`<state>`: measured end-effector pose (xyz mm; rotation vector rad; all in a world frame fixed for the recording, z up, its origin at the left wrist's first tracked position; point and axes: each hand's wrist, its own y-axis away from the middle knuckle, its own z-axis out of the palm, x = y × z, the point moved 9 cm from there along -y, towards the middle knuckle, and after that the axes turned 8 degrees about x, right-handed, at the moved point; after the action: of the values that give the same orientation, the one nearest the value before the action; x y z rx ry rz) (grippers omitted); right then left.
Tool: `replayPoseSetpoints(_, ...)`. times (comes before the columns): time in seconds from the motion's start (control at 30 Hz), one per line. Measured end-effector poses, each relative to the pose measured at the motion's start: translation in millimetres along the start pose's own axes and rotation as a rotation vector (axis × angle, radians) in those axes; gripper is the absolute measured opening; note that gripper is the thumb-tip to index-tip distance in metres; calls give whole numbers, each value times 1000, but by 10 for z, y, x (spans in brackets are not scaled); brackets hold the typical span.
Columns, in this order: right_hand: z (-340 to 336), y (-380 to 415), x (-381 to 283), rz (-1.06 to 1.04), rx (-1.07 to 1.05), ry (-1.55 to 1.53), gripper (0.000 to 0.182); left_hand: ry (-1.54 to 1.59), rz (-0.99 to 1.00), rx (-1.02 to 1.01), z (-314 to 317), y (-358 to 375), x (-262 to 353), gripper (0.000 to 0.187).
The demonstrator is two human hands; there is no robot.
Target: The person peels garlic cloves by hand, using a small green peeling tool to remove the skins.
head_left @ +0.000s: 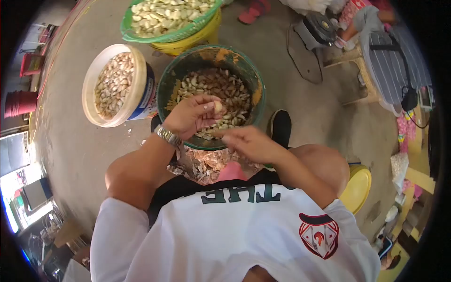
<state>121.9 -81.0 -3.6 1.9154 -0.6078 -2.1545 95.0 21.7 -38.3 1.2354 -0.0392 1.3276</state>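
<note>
Clove (217, 107) in curled left hand (191, 114)

Right hand (250, 144) blurred, green basket (176, 37) cut off at top edge.

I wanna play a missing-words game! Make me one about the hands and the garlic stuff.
The left hand holds one garlic ____.
For telling time, that arm wears a metal ____.
The green basket rests on a bucket coloured ____.

Missing words: clove; watch; yellow.
</note>
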Motion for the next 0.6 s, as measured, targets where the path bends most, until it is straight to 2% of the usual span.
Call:
replayPoseSetpoints(0.03, -151, -31, -23, 2, 122, -55, 34, 94, 6, 17, 8, 118, 3, 21)
replayPoseSetpoints(0.07, -236, -48, -69, -1, 241, -104, 35, 36, 76, 68, -35, 266, 11, 21)
replayPoseSetpoints(0.2, -120, -71, -62, 59, 244, -432, 35, 131, 165, 59, 61, 365, 20, 26)
replayPoseSetpoints(0.4, -153, -110, -31, 16, 313, -357, 35, -68, 233, 183, -19, 293, -44, 33)
replayPoseSetpoints(0.5, -185, -145, -11, -14, 339, -201, 34, -30, 246, 203, 24, 299, -36, 35)
replayPoseSetpoints(0.6, -196, -156, -59, -41, 357, -118, 32, -85, 345, 173, 18, 235, -14, 36)
